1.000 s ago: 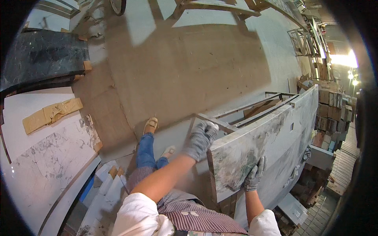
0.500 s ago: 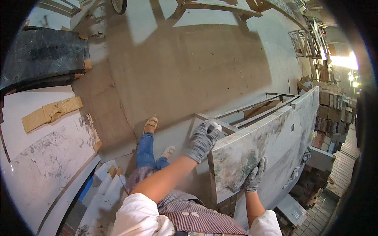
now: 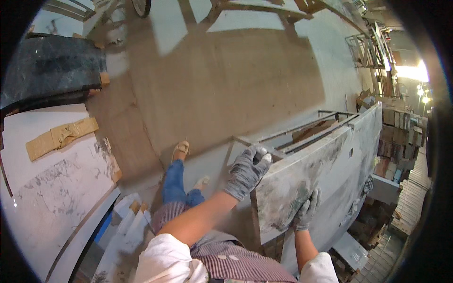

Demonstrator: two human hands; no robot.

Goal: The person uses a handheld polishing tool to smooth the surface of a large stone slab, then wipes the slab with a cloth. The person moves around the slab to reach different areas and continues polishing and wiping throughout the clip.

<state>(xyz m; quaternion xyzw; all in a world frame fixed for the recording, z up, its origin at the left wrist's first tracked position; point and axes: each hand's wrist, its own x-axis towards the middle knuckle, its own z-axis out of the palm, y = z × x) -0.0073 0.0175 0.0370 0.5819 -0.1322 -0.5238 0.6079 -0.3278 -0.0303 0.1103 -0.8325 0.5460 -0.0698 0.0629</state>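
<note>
A grey-white stone slab (image 3: 325, 162) with dark and greenish stains leans on edge against a metal frame (image 3: 302, 134). My left hand (image 3: 247, 172), in a grey knit glove, is curled over the slab's upper near corner, where the frame's end bar meets it. The undersides of those fingers are hidden. Lower down, my right hand (image 3: 306, 211), gloved alike, lies against the stained face with its fingers stretched out. A small square notch or hole (image 3: 350, 152) shows further along the slab.
At left lie a white veined slab (image 3: 52, 188), a strip of brown cardboard (image 3: 61, 138) and a dark slab (image 3: 54, 66). A wooden trestle (image 3: 264, 10) stands ahead. Stacked tiles (image 3: 398, 137) fill the right side. My feet are on the concrete floor (image 3: 222, 85).
My left hand has shifted slightly right and down onto the slab's corner, with its thumb now beside the edge. My right hand stays on the face.
</note>
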